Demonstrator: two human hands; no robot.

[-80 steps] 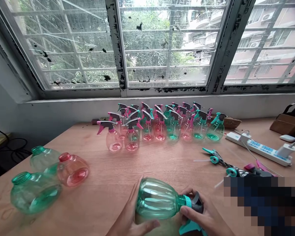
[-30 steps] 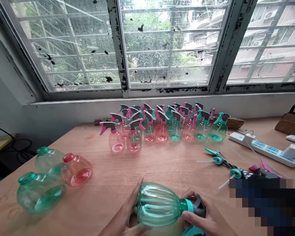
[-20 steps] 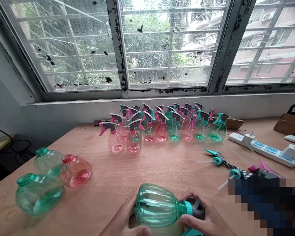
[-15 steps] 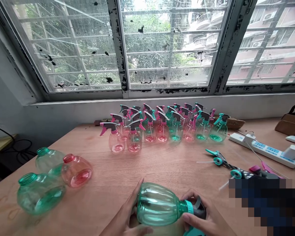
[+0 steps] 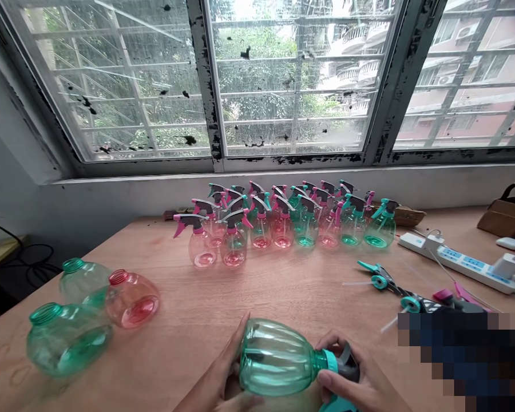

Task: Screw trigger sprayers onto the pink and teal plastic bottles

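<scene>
A green see-through spray bottle [image 5: 278, 357] lies on its side in the air at the near edge, its neck towards the right. Around its base my left hand [image 5: 223, 377] is closed. My right hand [image 5: 347, 372] grips the turquoise collar and dark spray head [image 5: 347, 366] at the neck, thumb on the near side. Part of the turquoise trigger shows below at the frame's bottom edge. To the left stand two green bottles without heads, one in front [image 5: 68, 340] and one behind [image 5: 83, 277], with a pink headless bottle [image 5: 133, 300] beside them.
Several pink and green spray bottles with heads [image 5: 283, 226] stand grouped at the back by the window wall. Loose spray heads with tubes [image 5: 386, 280] lie on the right. Behind them are a white power strip [image 5: 459, 260], a white mouse [image 5: 510, 244] and a brown box [image 5: 506, 214].
Almost nothing differs. Both hands keep the same hold on the green spray bottle, and the view has shifted very slightly.
</scene>
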